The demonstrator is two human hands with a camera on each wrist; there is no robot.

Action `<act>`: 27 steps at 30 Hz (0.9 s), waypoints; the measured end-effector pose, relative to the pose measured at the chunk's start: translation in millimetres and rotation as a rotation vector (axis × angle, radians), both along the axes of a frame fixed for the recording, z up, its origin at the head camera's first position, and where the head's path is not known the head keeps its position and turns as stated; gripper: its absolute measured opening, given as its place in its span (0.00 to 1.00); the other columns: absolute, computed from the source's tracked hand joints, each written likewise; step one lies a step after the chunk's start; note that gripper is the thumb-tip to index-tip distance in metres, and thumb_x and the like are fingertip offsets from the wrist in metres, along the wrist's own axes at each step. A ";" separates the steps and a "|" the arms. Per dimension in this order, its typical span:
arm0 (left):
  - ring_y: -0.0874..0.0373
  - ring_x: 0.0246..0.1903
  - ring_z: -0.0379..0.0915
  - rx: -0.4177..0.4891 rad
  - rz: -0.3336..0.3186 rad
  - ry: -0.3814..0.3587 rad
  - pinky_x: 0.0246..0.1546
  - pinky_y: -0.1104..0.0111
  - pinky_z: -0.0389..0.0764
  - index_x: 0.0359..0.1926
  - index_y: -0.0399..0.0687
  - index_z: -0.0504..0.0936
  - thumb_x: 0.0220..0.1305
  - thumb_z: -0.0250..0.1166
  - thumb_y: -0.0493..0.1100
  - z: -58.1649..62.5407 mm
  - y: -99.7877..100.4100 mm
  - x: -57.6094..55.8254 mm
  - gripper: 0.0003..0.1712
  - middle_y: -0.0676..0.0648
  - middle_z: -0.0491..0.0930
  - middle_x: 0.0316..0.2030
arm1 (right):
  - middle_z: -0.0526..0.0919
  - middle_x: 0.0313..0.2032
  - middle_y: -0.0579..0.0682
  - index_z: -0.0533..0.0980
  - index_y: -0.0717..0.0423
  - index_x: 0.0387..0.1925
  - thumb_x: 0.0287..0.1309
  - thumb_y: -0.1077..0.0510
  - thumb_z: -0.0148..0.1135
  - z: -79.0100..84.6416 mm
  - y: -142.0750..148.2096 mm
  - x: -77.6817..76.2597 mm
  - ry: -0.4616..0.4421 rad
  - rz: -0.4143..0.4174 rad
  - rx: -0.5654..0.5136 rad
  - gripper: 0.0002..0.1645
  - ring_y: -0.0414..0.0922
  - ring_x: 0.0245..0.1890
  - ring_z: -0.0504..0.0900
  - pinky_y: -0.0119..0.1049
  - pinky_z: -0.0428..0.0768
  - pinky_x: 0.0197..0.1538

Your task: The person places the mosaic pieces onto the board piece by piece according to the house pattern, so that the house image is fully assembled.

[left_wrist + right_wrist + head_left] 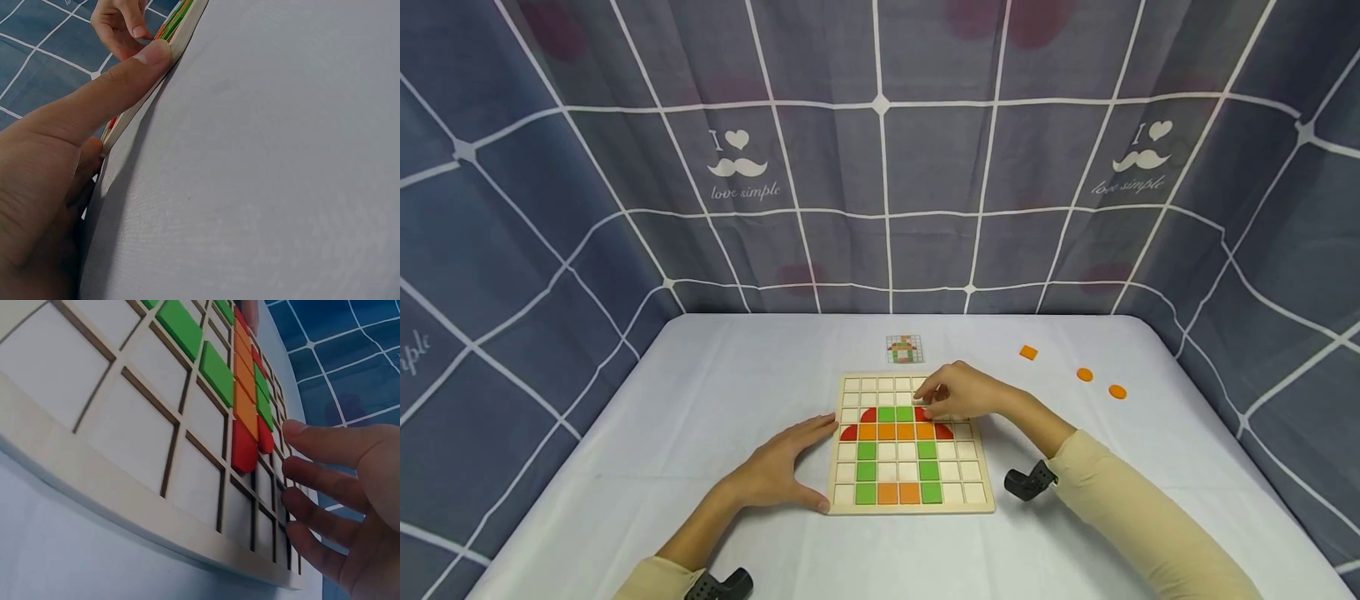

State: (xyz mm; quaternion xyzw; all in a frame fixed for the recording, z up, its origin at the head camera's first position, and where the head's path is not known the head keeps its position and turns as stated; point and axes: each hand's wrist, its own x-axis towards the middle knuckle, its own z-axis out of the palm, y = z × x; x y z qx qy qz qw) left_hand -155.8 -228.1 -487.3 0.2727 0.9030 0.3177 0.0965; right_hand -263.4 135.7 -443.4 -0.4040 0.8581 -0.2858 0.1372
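A wooden grid board (987, 493) lies on the white table with green, orange and red tiles in its cells. Along its left edge rests my left hand (772, 468), fingers stretched out; in the left wrist view the thumb (115, 87) touches the rim. My right hand (964, 392) is over the upper right of the board, beside a red quarter-round tile (265, 436). Nothing shows between its loosely bent fingers in the right wrist view, and the thumb is close to that tile. Another red tile (943, 432) sits one row nearer, at the end of the orange row.
Behind the board lies a small pattern card (905, 348). An orange square tile (1028, 352) and two orange round tiles (1085, 375) lie loose at the back right. A dark checked curtain (925, 158) surrounds the table.
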 end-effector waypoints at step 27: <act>0.41 0.76 0.52 -0.014 0.010 0.000 0.70 0.37 0.57 0.79 0.52 0.64 0.39 0.81 0.73 -0.8 -0.5 1.1 0.69 0.52 0.58 0.78 | 0.89 0.42 0.51 0.86 0.61 0.52 0.63 0.64 0.72 46.5 88.3 -31.3 0.046 -0.247 -0.075 0.16 0.47 0.42 0.86 0.45 0.84 0.49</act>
